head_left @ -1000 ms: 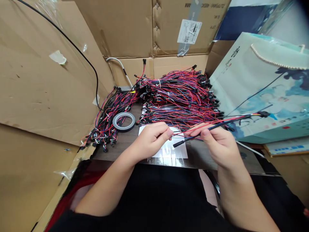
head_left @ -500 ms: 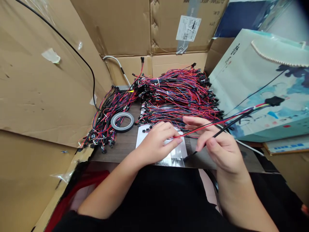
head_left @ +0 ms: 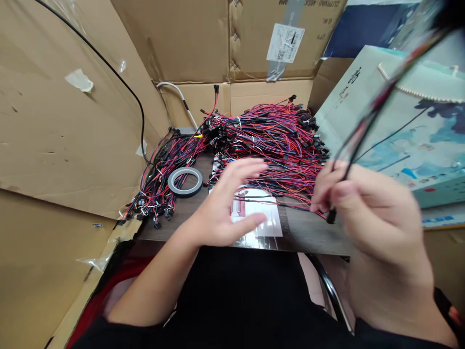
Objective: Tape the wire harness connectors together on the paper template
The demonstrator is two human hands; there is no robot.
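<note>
Raised at the right, my right hand (head_left: pixel 370 208) is closed on a wire harness (head_left: pixel 378 104) of red and black wires. One end of it, blurred, reaches up to the top right corner; a small black connector (head_left: pixel 331 216) hangs below the fingers. My left hand (head_left: pixel 225 208) is open, thumb and fingers apart with nothing between them, over a white printed sheet (head_left: pixel 271 220). Behind the hands lies a large pile of red and black wire harnesses (head_left: pixel 269 135), some tied with white ties.
A roll of tape (head_left: pixel 185 182) lies on the dark table (head_left: pixel 189 213), beside a smaller heap of harnesses (head_left: pixel 160 179) at the left. Cardboard (head_left: pixel 181 39) walls in the back and left. A pale blue paper bag (head_left: pixel 381 126) stands at the right.
My right hand has moved right and closer to the camera with the harness, whose upper end has swung upward. My left hand has let go of the wires and opened.
</note>
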